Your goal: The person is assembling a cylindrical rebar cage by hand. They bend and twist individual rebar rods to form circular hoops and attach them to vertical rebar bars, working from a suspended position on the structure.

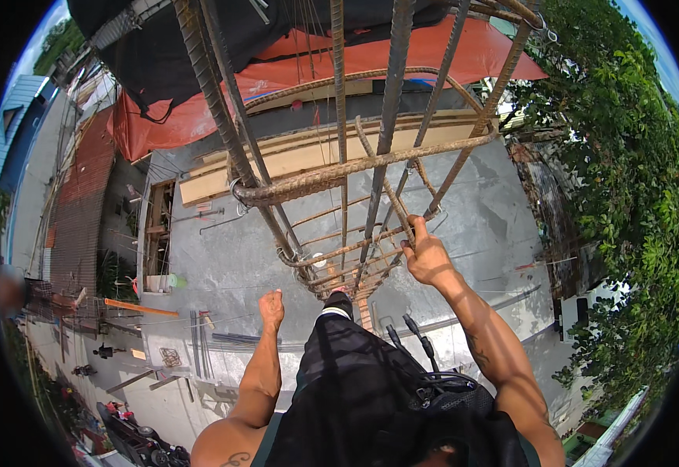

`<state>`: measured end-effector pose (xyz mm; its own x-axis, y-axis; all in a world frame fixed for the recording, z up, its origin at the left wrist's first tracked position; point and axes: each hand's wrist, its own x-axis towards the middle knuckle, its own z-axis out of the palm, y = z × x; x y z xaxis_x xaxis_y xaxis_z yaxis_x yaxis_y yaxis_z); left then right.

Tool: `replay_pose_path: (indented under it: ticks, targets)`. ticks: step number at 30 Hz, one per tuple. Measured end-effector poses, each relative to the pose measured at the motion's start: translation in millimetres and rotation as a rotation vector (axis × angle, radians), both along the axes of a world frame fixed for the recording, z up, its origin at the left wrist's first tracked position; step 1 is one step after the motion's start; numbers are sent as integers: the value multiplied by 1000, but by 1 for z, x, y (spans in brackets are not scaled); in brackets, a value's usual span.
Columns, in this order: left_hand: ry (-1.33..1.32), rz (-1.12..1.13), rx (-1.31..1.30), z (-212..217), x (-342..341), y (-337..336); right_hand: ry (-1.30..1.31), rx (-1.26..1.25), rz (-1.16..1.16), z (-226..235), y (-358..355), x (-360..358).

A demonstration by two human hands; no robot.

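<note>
A column cage of vertical rebar (388, 117) rises in front of me, ringed by rusty stirrups (371, 162). My right hand (430, 255) is closed around the lower end of a loose-looking rebar stirrup (391, 194), which slants up into the cage. Left of the cage, my left hand (272, 309) is curled into a fist, apart from the bars; whether something thin is in it does not show. My foot (338, 302) rests low at the cage, where more stirrups crowd together. Tie wire (238, 204) binds a stirrup to a corner bar.
A grey concrete slab (223, 272) spreads far below, with long wooden planks (207, 185) at its far side. Beyond hangs an orange tarp (149, 124). Trees (620, 179) stand to the right; a rusty roof (79, 202) lies left. Dark tool handles (419, 333) jut from my waist.
</note>
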<state>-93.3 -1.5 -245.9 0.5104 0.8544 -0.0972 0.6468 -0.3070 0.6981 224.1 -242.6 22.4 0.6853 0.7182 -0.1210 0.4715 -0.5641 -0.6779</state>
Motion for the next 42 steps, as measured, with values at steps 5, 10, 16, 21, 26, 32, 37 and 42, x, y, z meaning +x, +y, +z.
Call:
replay_pose_path:
  ticks: [5,10,16,21,26,32,37,42]
  targets:
    - [-107,-38,-256,75,-63,-20,-29,12,-10,-2,-1,-2]
    - [252,-302,300,190,-57,-77,28,13,0,4,-3,-3]
    - [90,-575,-62,303,-3,-79,55,-69,10,11,-7,-1]
    - [-497,-398,-978,323,50,-61,48,-26,44,7,-8,-4]
    - [-704,-363,-1213,324,95,-78,19,-38,119,4,-12,5]
    - [-728,-154,-1054,327,130,-90,88,-8,144,10,-15,12]
    - [-718,-284,-1161,312,155,-96,182,-27,155,13,-20,17]
    - [-233,-633,-670,307,184,-96,155,-65,197,25,-27,26]
